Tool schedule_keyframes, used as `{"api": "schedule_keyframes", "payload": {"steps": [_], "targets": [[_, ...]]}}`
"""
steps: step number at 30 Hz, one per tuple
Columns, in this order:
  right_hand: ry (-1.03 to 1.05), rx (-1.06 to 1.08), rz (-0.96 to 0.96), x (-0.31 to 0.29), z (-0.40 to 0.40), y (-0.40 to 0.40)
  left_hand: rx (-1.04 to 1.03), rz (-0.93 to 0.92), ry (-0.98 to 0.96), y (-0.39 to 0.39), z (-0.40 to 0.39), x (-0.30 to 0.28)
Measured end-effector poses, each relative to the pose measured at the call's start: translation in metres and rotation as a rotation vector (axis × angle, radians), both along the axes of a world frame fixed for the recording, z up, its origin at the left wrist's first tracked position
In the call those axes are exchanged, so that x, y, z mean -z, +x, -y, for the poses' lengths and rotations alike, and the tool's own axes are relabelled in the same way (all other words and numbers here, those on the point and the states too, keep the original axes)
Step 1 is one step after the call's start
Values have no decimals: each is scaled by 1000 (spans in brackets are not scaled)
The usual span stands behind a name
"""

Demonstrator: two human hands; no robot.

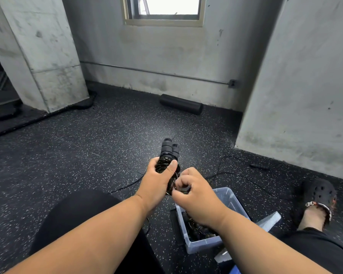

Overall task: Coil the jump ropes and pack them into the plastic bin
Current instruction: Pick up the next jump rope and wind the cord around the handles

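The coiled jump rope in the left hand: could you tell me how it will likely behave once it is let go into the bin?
The jump rope looks thin and glossy, so its coils will probably spring loose unless tucked. The left hand grips it easily, suggesting it is light. Its two padded handles seem the stiff part and should drop into the bin first.

The left hand (158, 178) grips a coiled black jump rope (166, 163), its two handles sticking up and away. The right hand (192, 189) pinches the cord at the coil's near end. Below it, a clear plastic bin (229, 196) sits on the speckled floor (87, 151), holding dark ropes. A loose rope (236, 175) trails right. A foam roller (181, 103) lies by the far wall.
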State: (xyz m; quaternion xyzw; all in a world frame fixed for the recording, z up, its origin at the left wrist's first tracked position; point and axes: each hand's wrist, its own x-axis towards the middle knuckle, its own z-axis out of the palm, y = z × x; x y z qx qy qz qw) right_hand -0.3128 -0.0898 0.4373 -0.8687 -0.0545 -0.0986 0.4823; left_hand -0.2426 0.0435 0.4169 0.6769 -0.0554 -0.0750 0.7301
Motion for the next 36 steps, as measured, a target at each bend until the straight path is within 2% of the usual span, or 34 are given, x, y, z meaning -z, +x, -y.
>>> {"api": "schedule_keyframes", "payload": {"steps": [4,9,15,20,22,24,28,33,36], "targets": [[-72,-137,28,-8,3,-4,-40,-98,-120,0,-2,-3],[-209,-235,196,-24,13,-6,26,-127,-210,-6,1,-11],[-307,-148,293,-45,24,-7,33,-105,-207,1,-16,-17],[-609,-313,428,-46,14,-8,-10,-125,-196,-1,-10,-16],[-626,-326,435,-49,16,-3,-7,-79,-170,0,-9,-15],[-530,-256,388,-55,23,2,32,-32,-133,-1,-10,-17],[-36,-7,165,-60,44,20,213,-30,-91,-5,-15,-18],[360,5,-40,-46,45,29,296,-45,-115,-14,-6,-18],[432,-1,-107,-40,41,31,322,-42,-92,-14,-10,-18]]}}
